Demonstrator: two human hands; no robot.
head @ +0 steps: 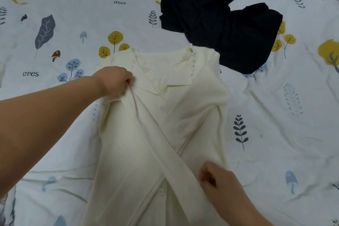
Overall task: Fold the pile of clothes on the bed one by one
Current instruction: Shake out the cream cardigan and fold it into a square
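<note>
On a bed sheet printed with leaves and mushrooms, a cream cardigan is lying face up, just below a dark garment. The left hand is pinching the fabric near the shoulder, fingers curled tight. The right hand is gripping the sleeve crossing the front.
</note>
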